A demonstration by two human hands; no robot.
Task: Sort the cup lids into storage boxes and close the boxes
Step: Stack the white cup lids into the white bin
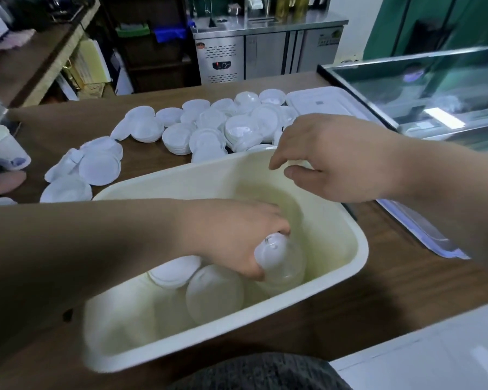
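A cream storage box (347, 266) stands open on the brown counter in front of me. Inside it, my left hand (231, 235) grips a stack of clear domed lids (279, 260) lying on its side. More stacks of white lids (192, 282) lie in the box's near left part. My right hand (330, 159) hovers over the box's far rim, its fingers loosely curled and holding nothing. Several loose white lids (209, 128) are heaped on the counter beyond the box. A translucent box lid (321, 104) lies flat at the far right.
A paper cup stack (3, 149) lies at the left edge of the counter. A glass display case (434, 88) stands at the right. A second clip-on box lid (423, 232) lies right of the box. A steel under-counter fridge (265, 49) stands behind.
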